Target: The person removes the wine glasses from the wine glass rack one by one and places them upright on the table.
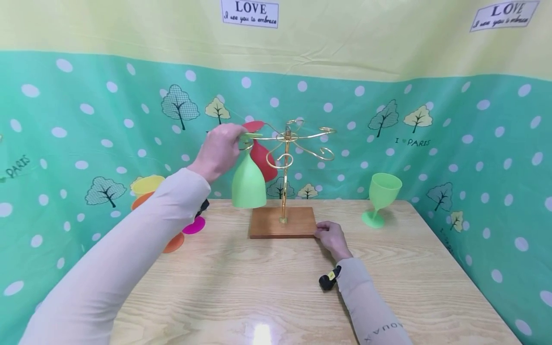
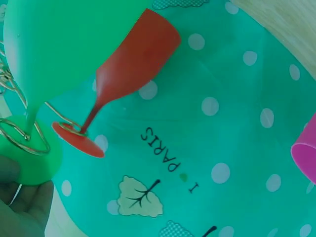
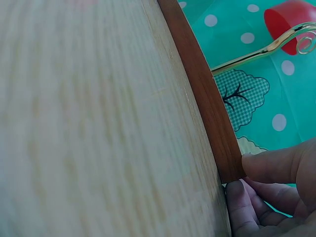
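My left hand (image 1: 220, 148) pinches the round foot of a light green goblet (image 1: 249, 184), which hangs upside down. In the left wrist view, a gold wire loop passes around the goblet's stem, just by its foot. Behind it a red goblet (image 1: 264, 160) also hangs upside down, its stem in another loop of the gold wire rack (image 1: 284, 179). The rack's post stands on a brown wooden base (image 1: 280, 230). With thumb and fingers, my right hand (image 1: 331, 235) holds the right front corner of that base, plainly seen in the right wrist view.
A second green goblet (image 1: 385, 191) stands upright on the table (image 1: 258, 287) to the right. Yellow (image 1: 148, 184), orange (image 1: 174, 243) and magenta (image 1: 194, 225) goblets are at the left, partly hidden by my left arm. A patterned cloth (image 1: 358, 96) hangs behind and at the sides.
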`<state>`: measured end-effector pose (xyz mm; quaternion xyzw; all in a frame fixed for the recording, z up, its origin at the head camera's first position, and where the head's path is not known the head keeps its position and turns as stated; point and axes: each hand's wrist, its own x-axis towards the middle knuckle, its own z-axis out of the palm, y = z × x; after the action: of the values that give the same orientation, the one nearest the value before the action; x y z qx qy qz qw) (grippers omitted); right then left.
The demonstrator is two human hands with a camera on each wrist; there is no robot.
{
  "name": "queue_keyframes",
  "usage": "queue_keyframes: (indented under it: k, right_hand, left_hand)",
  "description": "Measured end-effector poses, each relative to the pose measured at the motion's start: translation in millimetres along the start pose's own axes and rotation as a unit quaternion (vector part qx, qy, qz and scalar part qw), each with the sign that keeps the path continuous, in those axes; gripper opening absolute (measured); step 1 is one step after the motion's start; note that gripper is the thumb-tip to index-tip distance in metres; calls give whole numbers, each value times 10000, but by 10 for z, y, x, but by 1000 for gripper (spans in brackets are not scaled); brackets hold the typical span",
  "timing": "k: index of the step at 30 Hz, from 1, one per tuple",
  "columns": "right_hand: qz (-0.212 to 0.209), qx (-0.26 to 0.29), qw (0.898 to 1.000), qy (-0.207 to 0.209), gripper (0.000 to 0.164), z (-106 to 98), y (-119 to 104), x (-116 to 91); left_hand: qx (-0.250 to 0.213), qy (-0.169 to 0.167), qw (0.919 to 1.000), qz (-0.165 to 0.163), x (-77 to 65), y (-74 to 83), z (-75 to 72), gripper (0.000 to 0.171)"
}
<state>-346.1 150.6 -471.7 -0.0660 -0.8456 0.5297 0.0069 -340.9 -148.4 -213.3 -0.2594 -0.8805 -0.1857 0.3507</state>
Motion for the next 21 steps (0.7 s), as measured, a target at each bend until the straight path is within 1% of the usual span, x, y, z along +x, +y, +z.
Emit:
queue_keyframes:
  k: [4, 9, 13, 21]
  right_hand:
    - [32, -24, 10000, -1, 31, -15, -17, -10]
    - [34, -35, 10000, 18, 30, 4, -11, -13]
    - [-1, -8, 10000, -5, 30, 15, -7, -10]
    - [-7, 27, 10000, -5, 30, 5, -27, -23]
  left_hand:
    - [-10, -32, 10000, 53, -19, 54, -39, 24]
    - [-70, -88, 9999, -12, -62, 119, -68, 26]
    - [-80, -55, 10000, -5, -94, 165, -75, 26]
    - [-87, 62, 9997, 213, -112, 242, -77, 25]
